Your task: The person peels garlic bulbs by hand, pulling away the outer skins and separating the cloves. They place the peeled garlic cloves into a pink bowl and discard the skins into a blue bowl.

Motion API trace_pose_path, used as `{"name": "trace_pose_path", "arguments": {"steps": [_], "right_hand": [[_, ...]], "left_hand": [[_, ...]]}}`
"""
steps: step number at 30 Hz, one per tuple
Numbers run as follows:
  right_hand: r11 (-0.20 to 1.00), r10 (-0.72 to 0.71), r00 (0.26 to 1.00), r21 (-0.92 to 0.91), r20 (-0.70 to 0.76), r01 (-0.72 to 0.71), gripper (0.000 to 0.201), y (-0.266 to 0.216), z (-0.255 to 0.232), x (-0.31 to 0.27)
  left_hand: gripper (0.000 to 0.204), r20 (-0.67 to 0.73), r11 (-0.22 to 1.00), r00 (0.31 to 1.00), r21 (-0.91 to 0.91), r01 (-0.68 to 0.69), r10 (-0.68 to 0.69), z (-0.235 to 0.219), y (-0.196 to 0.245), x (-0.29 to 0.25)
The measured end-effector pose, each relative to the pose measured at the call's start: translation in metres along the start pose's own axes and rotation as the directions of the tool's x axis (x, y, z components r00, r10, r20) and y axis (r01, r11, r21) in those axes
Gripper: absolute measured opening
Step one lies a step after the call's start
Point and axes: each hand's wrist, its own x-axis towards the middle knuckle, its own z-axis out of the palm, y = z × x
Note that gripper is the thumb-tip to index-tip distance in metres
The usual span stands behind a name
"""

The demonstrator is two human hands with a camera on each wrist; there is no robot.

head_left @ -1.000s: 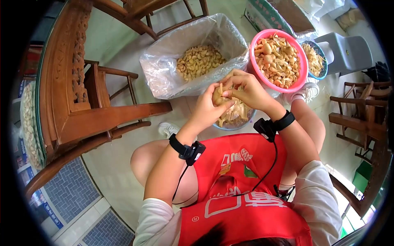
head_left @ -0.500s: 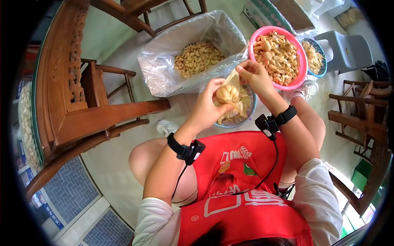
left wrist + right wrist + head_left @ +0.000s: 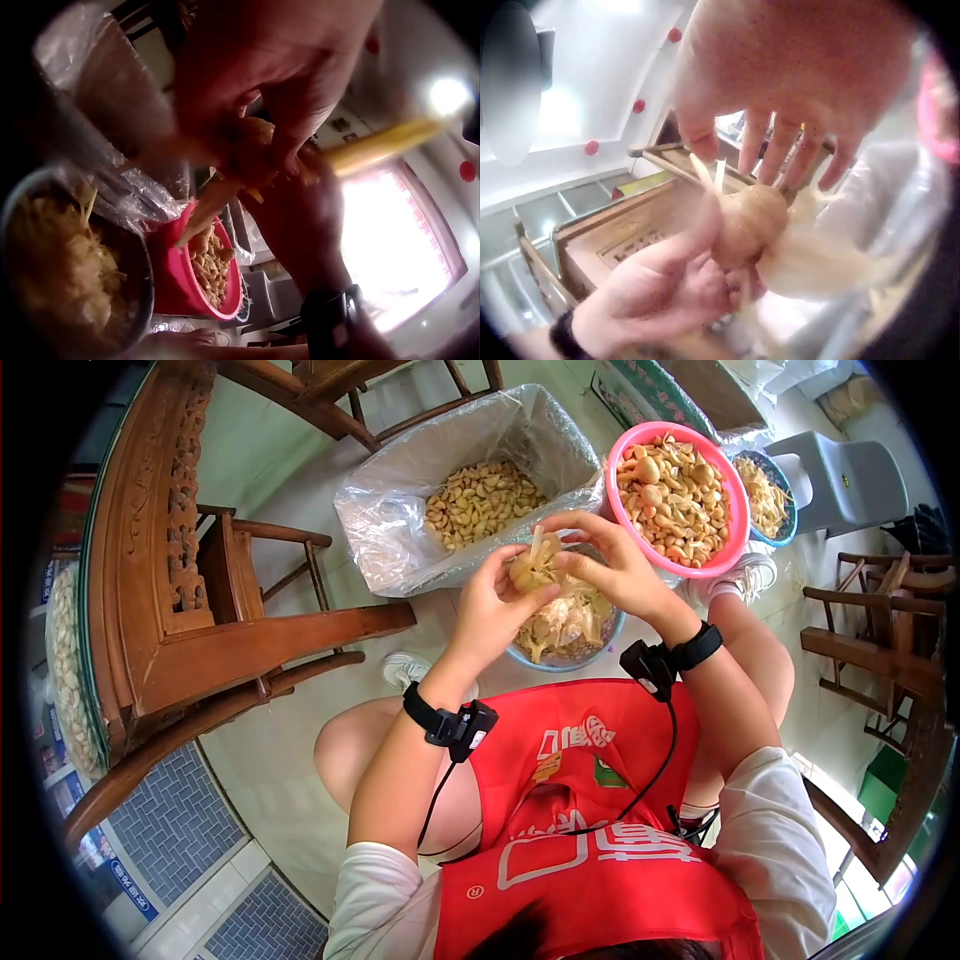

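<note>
The left hand grips a pale garlic bulb above a bowl of peelings. In the right wrist view the bulb lies between the left hand's thumb and fingers, its stem pointing up and loose skin trailing from it. The right hand is close beside the bulb; in the right wrist view this hand has its fingers spread and extended over the bulb, a gap showing between most of them and it. Blur hides detail in the left wrist view.
A plastic-lined box holding loose cloves stands beyond the hands. Right of it are a pink tub of garlic, a blue basin of pale strips and a grey stool. Wooden furniture stands at left.
The right hand pulled skin away to the right half a second ago and is now back beside the bulb with its fingers spread. The left hand moved slightly left, still gripping the bulb.
</note>
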Motion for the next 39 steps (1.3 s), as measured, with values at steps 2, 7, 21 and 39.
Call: {"name": "trace_pose_path", "arguments": {"steps": [2, 7, 21, 39], "right_hand": [[0.999, -0.016, 1.0, -0.053, -0.019, 0.015, 0.033, 0.0, 0.003, -0.001], [0.993, 0.045, 0.995, -0.115, 0.09, -0.035, 0.03, -0.009, -0.001, 0.0], [0.965, -0.144, 0.96, -0.183, 0.239, 0.19, 0.011, -0.004, 0.0, -0.002], [0.921, 0.388, 0.881, 0.143, -0.27, -0.361, 0.022, 0.032, -0.004, -0.001]], "left_hand": [[0.052, -0.008, 1.0, 1.0, 0.014, -0.002, 0.002, 0.001, 0.002, 0.0], [0.05, 0.032, 0.999, 0.999, -0.035, 0.021, -0.02, 0.001, 0.002, 0.002], [0.068, 0.157, 0.936, 0.987, 0.352, -0.021, -0.037, -0.005, 0.005, -0.001], [0.047, 0.245, 0.962, 0.963, 0.217, -0.166, 0.111, -0.002, 0.015, 0.003]]}}
